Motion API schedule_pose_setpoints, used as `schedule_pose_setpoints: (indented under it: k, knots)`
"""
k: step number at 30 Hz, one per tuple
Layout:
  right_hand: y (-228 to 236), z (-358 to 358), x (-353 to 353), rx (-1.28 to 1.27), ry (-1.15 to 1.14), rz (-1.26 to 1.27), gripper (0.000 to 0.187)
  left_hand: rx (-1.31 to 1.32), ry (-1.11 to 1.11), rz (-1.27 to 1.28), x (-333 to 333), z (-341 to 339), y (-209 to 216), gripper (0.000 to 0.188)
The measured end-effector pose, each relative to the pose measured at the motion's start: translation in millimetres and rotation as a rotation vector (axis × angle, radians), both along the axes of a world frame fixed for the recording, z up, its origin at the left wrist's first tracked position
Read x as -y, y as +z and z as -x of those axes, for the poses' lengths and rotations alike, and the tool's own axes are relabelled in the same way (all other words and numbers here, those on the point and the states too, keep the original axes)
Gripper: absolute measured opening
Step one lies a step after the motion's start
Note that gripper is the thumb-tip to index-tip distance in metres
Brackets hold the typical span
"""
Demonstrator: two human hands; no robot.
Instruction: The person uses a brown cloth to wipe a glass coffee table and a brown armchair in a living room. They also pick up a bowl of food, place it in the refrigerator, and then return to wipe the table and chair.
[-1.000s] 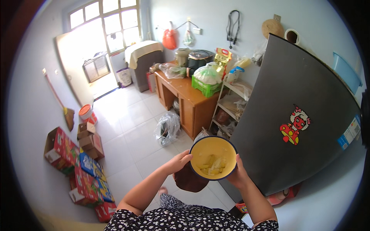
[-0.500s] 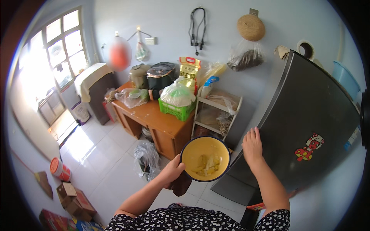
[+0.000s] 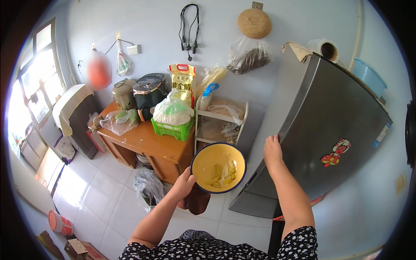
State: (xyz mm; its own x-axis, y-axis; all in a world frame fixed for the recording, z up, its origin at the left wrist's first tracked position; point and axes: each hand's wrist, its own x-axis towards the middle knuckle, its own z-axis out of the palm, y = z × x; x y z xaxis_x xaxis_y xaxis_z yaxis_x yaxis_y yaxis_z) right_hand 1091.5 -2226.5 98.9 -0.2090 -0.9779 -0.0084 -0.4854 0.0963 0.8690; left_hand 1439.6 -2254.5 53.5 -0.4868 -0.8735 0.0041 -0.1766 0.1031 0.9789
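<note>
The left hand (image 3: 184, 184) holds a round yellow bowl with a dark blue rim (image 3: 212, 158), its fingers gripping the left side at the edge. The bowl is in front of the person, tipped so its inside shows, with pale yellow-green cut pieces of food (image 3: 223, 175) gathered in the lower part. The right hand (image 3: 274, 151) is at the near upright edge of a tall dark grey refrigerator (image 3: 338, 112), apart from the bowl; its fingers are bent there, but I cannot tell whether they grip the edge. The refrigerator's front carries 1 red-and-yellow cartoon sticker (image 3: 336, 152), and a light blue plastic tub (image 3: 368, 77) sits on top.

Beyond the bowl, a white-framed shelf rack (image 3: 222, 115) stands between the refrigerator and an orange-brown wooden table (image 3: 151, 141). The table bears a bright green plastic crate (image 3: 173, 130) with a white plastic bag (image 3: 172, 110) in it, beside a black rounded appliance (image 3: 149, 91). A crumpled clear plastic bag (image 3: 149, 188) is on the floor near the table.
</note>
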Motion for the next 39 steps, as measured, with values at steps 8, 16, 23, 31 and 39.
schedule_pose_setpoints:
  k: [8, 16, 23, 31, 39]
  knots:
    - [2, -57, -96, 0.231, 0.255, 0.206, 0.029, 0.069, -0.013, -0.014, -18, 4, 3, 0.040]
    - [10, -93, -277, 0.199, 0.273, 0.238, 0.029, 0.045, -0.255, 0.026, -51, 70, 5, 0.040]
    - [8, -96, -378, 0.067, 0.177, 0.421, 0.032, 0.006, -0.456, 0.026, -105, 119, -3, 0.040]
    - [-7, -111, -431, 0.438, 0.074, 0.713, 0.036, 0.004, -0.560, 0.046, -158, 151, -11, 0.042]
    - [-10, -91, -391, 0.741, 0.242, 0.863, 0.050, -0.060, -0.654, -0.030, -162, 171, -5, 0.039]
